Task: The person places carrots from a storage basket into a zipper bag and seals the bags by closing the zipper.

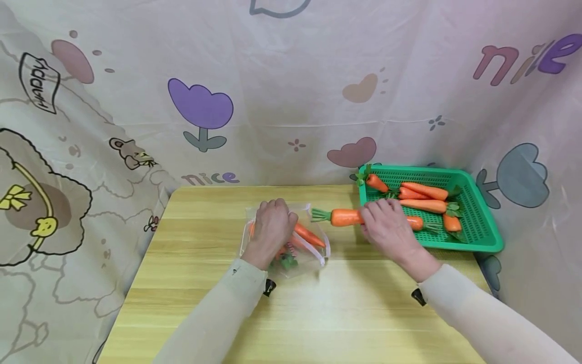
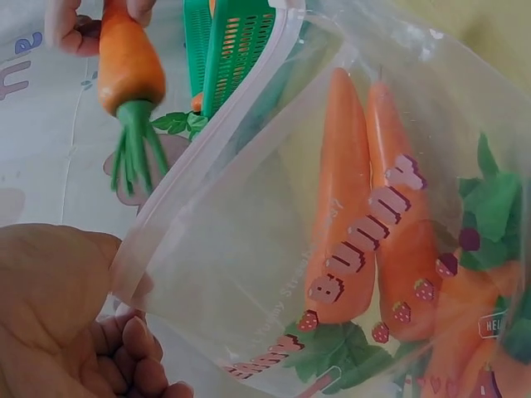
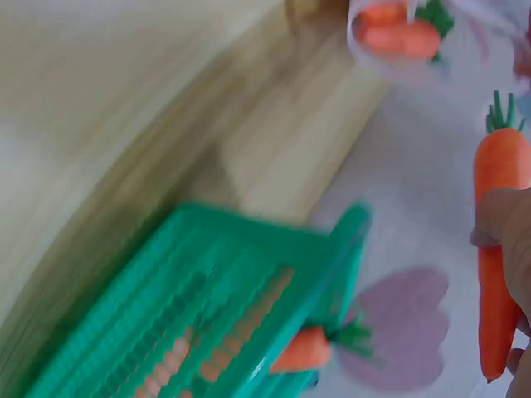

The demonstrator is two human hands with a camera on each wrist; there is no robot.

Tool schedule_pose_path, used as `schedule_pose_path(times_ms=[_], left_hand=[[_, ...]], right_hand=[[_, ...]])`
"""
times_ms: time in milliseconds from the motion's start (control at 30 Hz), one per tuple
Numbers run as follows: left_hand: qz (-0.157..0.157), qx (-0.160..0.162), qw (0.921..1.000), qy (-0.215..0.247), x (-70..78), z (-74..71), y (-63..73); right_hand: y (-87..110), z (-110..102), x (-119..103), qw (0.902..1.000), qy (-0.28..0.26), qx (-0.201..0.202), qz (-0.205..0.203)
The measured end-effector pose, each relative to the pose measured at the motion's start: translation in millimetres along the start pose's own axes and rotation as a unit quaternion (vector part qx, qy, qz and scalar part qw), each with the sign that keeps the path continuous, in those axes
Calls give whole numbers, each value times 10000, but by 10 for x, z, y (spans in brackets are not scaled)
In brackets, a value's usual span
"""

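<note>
My left hand (image 1: pixel 274 228) pinches the rim of a clear zip bag (image 2: pixel 224 274), printed with the word Bunny and strawberries. Several carrots (image 2: pixel 340 215) with green tops lie inside it. In my right hand (image 1: pixel 386 225) is a carrot (image 1: pixel 346 217), gripped around its body, its green stems pointing left toward the bag's mouth. The right wrist view shows the fingers wrapped round this carrot (image 3: pixel 500 282), its tapered end below them. The bag's opening faces the carrot, with a gap between them in the left wrist view.
A green plastic basket (image 1: pixel 488 227) with several more carrots (image 1: pixel 425 191) stands at the table's back right, just beyond my right hand. The wooden table (image 1: pixel 345 313) meets a printed cloth (image 1: pixel 282 101) hanging at the back and sides.
</note>
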State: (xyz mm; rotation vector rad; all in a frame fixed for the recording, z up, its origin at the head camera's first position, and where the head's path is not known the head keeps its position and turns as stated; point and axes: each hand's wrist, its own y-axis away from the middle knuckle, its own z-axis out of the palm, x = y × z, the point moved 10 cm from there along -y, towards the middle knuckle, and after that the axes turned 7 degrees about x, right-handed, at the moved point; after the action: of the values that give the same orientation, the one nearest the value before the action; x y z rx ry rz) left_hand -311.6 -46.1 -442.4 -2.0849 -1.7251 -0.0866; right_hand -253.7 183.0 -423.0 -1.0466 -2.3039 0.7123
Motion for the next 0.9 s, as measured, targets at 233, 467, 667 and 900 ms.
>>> schedule_pose_path(times_ms=[233,467,667,900], left_hand=[[-14,-48,9998,-203,85,19,7],[369,274,9968,-652,223,30,57],[714,909,9901,-791,336,5,120],[996,1367,9813,-921,429,-19,180]], right_hand=[[-108,178,-432,9993,-46,-297,-227],[-229,441,-700,9995,-308,-84,75],[-211,665,-885,9962,-654,384,439],[-204,854,-1051,9908,-1115,235,726]])
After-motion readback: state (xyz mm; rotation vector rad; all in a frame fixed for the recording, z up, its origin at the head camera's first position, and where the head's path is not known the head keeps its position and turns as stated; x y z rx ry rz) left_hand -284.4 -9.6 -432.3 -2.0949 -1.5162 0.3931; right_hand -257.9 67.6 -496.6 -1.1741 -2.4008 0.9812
